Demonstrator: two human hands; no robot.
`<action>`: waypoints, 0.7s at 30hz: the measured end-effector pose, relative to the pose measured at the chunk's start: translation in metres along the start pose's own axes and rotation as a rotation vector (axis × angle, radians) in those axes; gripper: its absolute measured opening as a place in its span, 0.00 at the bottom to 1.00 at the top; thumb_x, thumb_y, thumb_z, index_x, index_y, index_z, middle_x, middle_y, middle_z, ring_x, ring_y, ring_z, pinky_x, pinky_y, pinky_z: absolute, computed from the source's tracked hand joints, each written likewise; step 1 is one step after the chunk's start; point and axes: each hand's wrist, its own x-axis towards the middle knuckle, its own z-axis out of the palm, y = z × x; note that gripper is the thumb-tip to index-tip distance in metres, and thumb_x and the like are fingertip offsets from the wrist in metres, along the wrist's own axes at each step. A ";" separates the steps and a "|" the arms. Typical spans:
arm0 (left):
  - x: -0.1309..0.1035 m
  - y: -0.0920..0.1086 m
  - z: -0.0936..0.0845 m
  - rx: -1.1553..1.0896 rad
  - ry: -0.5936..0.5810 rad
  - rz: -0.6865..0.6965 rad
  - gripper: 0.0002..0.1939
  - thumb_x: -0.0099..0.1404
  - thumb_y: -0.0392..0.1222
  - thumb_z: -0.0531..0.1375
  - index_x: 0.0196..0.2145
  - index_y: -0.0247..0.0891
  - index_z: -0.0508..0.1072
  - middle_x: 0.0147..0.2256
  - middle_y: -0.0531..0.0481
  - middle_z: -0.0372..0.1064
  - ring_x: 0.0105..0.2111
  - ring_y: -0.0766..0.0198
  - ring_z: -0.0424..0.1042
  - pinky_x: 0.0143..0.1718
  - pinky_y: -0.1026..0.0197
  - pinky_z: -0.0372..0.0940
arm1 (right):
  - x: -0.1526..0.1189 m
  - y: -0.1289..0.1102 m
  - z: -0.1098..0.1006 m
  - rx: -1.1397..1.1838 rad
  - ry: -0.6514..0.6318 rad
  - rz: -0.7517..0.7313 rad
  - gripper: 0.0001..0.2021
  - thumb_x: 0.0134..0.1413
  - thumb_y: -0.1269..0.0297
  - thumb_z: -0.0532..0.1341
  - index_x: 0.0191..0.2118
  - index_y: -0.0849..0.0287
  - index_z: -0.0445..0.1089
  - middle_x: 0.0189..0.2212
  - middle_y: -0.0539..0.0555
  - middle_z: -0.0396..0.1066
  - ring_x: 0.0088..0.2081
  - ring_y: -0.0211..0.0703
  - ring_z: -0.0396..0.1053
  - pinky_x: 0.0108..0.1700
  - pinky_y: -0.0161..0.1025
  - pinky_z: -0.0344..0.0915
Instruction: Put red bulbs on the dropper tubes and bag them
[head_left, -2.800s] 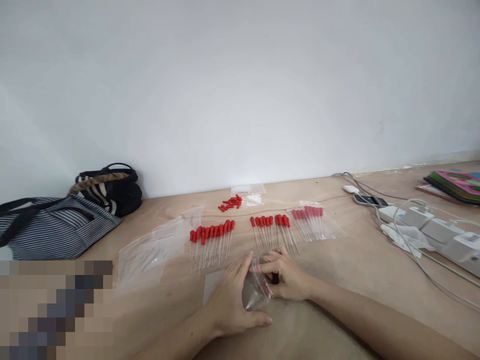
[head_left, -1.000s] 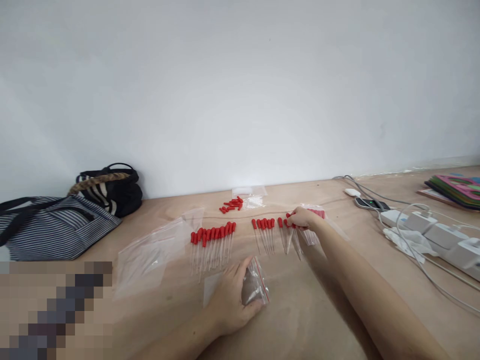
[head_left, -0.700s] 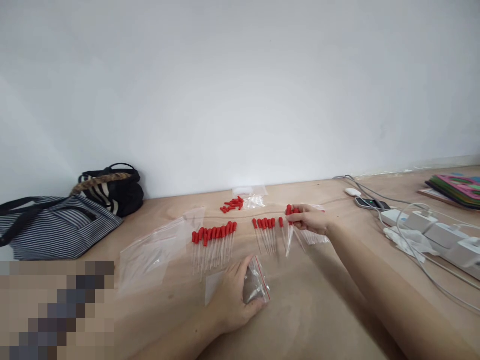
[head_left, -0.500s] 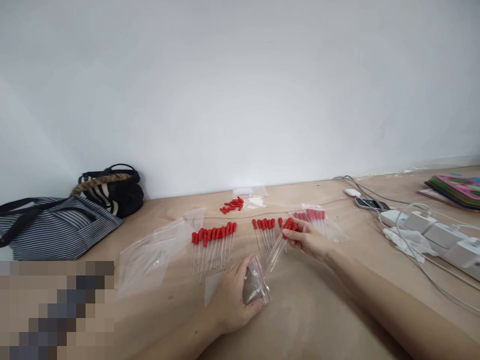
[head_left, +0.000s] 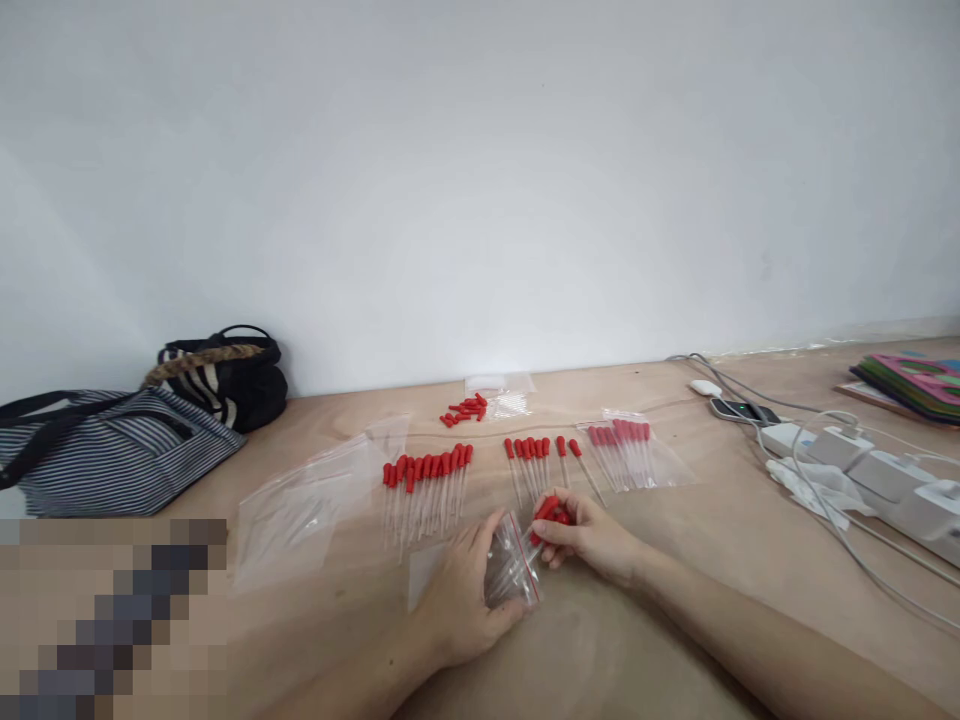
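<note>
My left hand (head_left: 472, 590) is closed around a clear zip bag (head_left: 512, 572), its red-lined mouth facing right. In my right hand (head_left: 589, 535) are several glass droppers with red rubber bulbs (head_left: 547, 508); their tubes reach into the bag's mouth. Beyond my hands lies a row of red-bulbed droppers (head_left: 427, 468) on the left. A smaller group of droppers (head_left: 529, 450) lies at the middle, with two single ones beside it. To the right, a filled bag of droppers (head_left: 630, 445) lies flat.
Flat clear bags (head_left: 300, 510) lie to the left. Loose red bulbs (head_left: 469, 408) and a bag of glass tubes (head_left: 510, 400) are near the wall. A striped bag (head_left: 127, 450) stands far left; a power strip (head_left: 885, 470) with cables is at the right.
My right hand has moved left and toward me with the droppers, and their tubes have entered the bag. My left hand has stayed on the bag.
</note>
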 end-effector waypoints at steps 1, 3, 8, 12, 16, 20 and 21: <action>0.000 0.001 0.000 -0.002 0.005 0.004 0.38 0.48 0.43 0.61 0.55 0.38 0.50 0.53 0.40 0.56 0.52 0.49 0.56 0.51 0.46 0.54 | -0.001 0.002 0.002 -0.041 -0.029 0.034 0.22 0.34 0.53 0.66 0.31 0.60 0.57 0.20 0.45 0.65 0.19 0.32 0.64 0.24 0.33 0.61; -0.001 0.002 0.000 -0.004 0.010 0.008 0.38 0.48 0.43 0.61 0.55 0.38 0.50 0.53 0.40 0.56 0.52 0.49 0.56 0.51 0.46 0.54 | -0.003 0.003 0.003 -0.141 -0.098 0.062 0.22 0.38 0.51 0.64 0.35 0.60 0.57 0.20 0.45 0.64 0.19 0.32 0.63 0.24 0.33 0.62; -0.001 0.005 -0.002 0.000 0.009 0.007 0.37 0.49 0.43 0.60 0.55 0.38 0.51 0.52 0.41 0.57 0.51 0.50 0.58 0.51 0.47 0.55 | -0.013 -0.004 -0.006 -0.478 -0.220 -0.153 0.20 0.46 0.63 0.60 0.46 0.59 0.56 0.34 0.51 0.65 0.31 0.35 0.64 0.34 0.35 0.63; -0.001 0.004 -0.004 0.016 -0.041 -0.007 0.41 0.48 0.43 0.61 0.57 0.38 0.47 0.55 0.41 0.54 0.53 0.49 0.54 0.53 0.46 0.52 | -0.018 -0.016 -0.016 -0.843 -0.214 -0.205 0.26 0.43 0.69 0.61 0.51 0.59 0.55 0.36 0.54 0.64 0.30 0.36 0.62 0.31 0.35 0.62; 0.001 0.000 -0.004 0.050 -0.096 -0.016 0.45 0.48 0.46 0.61 0.58 0.37 0.44 0.56 0.39 0.50 0.55 0.48 0.50 0.54 0.45 0.50 | -0.018 -0.022 -0.024 -0.955 -0.195 -0.270 0.30 0.37 0.67 0.64 0.51 0.58 0.57 0.43 0.55 0.60 0.33 0.37 0.63 0.32 0.35 0.62; 0.001 0.001 -0.006 0.061 -0.105 0.004 0.46 0.47 0.49 0.62 0.59 0.38 0.43 0.56 0.39 0.50 0.55 0.48 0.50 0.53 0.44 0.50 | -0.012 -0.014 -0.033 -0.835 -0.168 -0.221 0.22 0.40 0.71 0.61 0.46 0.59 0.61 0.37 0.53 0.65 0.29 0.34 0.63 0.28 0.32 0.61; 0.001 0.002 -0.006 0.059 -0.107 0.005 0.46 0.47 0.50 0.62 0.59 0.38 0.43 0.56 0.39 0.50 0.55 0.48 0.50 0.53 0.44 0.49 | -0.010 -0.011 -0.034 -0.782 -0.158 -0.211 0.20 0.41 0.71 0.60 0.44 0.59 0.61 0.35 0.52 0.65 0.28 0.34 0.64 0.28 0.32 0.61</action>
